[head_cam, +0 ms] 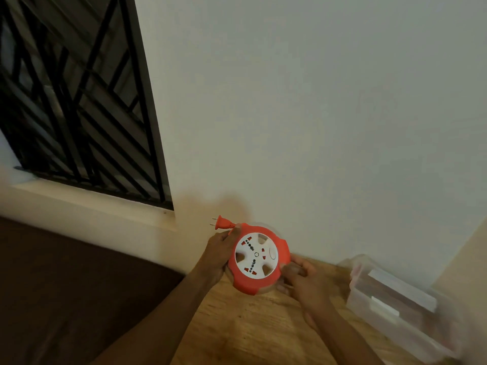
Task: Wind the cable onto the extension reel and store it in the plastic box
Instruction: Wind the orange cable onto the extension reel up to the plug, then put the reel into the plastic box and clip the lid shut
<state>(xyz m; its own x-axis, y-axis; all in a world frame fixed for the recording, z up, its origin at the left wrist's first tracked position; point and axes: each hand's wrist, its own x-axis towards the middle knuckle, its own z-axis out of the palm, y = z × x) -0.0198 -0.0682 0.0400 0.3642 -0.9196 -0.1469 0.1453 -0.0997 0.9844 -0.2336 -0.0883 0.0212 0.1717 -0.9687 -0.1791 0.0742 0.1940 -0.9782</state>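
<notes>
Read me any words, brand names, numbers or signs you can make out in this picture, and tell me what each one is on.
None can be read.
Extension reel: its white face carries small dark marks beside the sockets and a thin oval outline, all too small and blurred to read.
Plastic box: pale strips inside show no legible print.

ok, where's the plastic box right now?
Head view, lower right: the plastic box sits on the wooden table by the wall, right of the reel in both hands.
</notes>
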